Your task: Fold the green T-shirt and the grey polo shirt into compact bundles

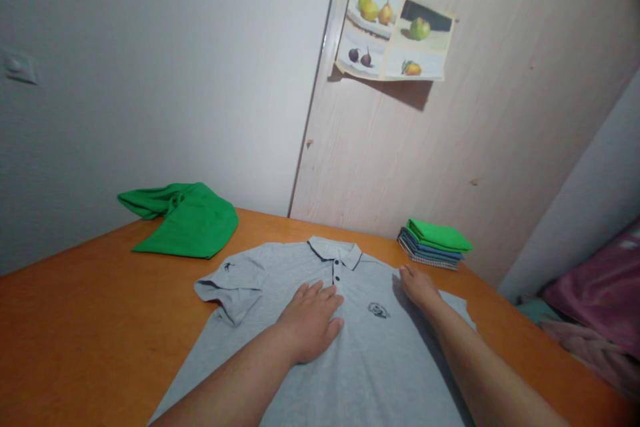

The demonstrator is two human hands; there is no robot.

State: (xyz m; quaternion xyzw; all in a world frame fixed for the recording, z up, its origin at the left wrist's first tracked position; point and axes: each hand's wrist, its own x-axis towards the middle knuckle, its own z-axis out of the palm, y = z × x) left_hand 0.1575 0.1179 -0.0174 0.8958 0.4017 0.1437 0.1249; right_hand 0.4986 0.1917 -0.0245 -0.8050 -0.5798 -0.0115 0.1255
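A grey short-sleeved polo shirt [350, 360] lies front up across the table, its collar toward the wall and its lower part running out of view at the bottom. Two dark buttons show below the collar, and a dark emblem marks the chest. My left hand [313, 320] rests flat on the middle of the chest, fingers stretched out. At the shoulder on the right, my right hand [419, 288] has its fingers drawn together on the shirt's fabric; the fingertips are partly hidden. The sleeve on the left is rumpled, and my right forearm partly covers the other sleeve.
Crumpled green cloth [200, 223] lies at the back left of the orange-brown table [75, 333]. A stack of folded cloths [435, 245], bright green on top, sits at the back right. Behind stand a wall and a panel with a fruit picture [395, 33]. Pinkish fabric [600, 287] is at the far right.
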